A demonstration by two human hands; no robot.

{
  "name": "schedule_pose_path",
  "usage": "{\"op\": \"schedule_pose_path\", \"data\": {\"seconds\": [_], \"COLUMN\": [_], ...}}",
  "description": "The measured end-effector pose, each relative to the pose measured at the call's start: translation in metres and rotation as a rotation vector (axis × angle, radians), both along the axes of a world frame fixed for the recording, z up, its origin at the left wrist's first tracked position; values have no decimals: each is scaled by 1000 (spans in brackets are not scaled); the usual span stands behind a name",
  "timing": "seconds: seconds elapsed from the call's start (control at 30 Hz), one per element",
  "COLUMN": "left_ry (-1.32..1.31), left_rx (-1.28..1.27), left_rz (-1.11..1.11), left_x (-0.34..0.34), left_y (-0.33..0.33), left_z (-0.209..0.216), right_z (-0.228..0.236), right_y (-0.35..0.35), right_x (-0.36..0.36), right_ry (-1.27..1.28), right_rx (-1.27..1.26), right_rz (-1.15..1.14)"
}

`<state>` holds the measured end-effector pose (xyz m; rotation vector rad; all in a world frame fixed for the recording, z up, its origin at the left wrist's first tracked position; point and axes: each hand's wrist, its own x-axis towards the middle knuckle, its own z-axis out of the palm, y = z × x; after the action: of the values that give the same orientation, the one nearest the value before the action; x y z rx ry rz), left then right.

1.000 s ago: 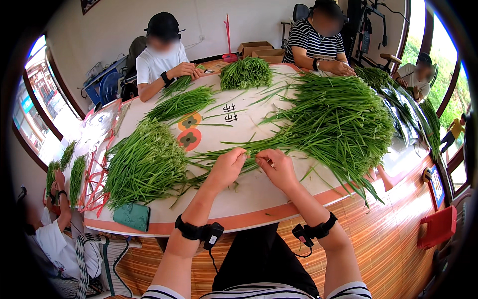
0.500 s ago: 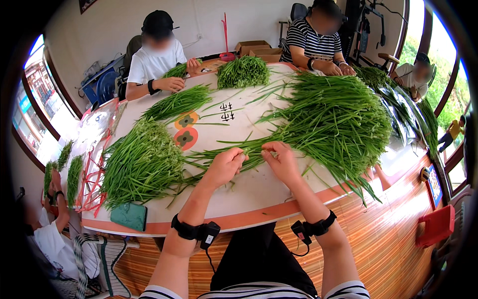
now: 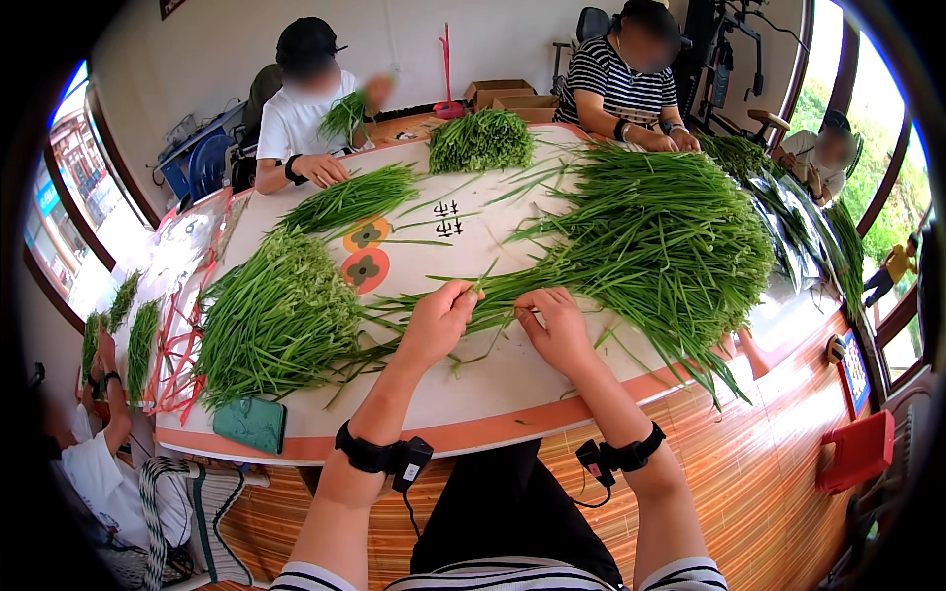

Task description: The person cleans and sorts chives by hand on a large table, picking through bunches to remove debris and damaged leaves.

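Above the middle of the table, my left hand (image 3: 440, 317) is closed in a pinch on a thin green flowering chive stalk (image 3: 486, 273), whose end sticks up past the fingertips. To its right, my right hand (image 3: 554, 325) is curled with thumb and fingers together; whatever it may hold is hidden. A band of loose chives (image 3: 507, 288) lies just behind both hands. It runs into a large heap of chives (image 3: 660, 236) on the right. Left of my hands is another thick pile of chives (image 3: 281, 315) with pale bud ends.
A green wallet-like case (image 3: 250, 426) lies at the table's near left edge. More bundles (image 3: 480, 141) sit toward the back. Co-workers handle chives at the far side and far left. Red ties (image 3: 187, 364) hang at the left; a red stool (image 3: 855, 451) stands right.
My hands have drawn slightly apart, the left one rising a little with a stalk end now showing. Across the table, a co-worker in white has lifted a small bunch of chives.
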<state>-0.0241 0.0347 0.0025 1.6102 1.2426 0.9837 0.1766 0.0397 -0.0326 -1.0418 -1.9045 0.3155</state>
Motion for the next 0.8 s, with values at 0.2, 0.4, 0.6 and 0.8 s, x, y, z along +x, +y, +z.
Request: {"op": "schedule_pose_path", "data": {"seconds": [0.2,0.4,0.6,0.8], "left_ry": [78,41,48,15], "left_rx": [40,-118,-212,-165], "left_rz": [-33,-215,-196,-139], "left_x": [7,9,6,3], "left_y": [-5,-5,-3,-2], "left_z": [-1,-5,-8,-5], "right_z": [12,7,0,-6], "right_y": [-9,-12,-8,-8], "right_x": [-6,-13,-6,7], "right_ry": [-42,-72,128,351], "right_rx": [102,95,-36,-378], "right_rz": [44,34,39,52]}}
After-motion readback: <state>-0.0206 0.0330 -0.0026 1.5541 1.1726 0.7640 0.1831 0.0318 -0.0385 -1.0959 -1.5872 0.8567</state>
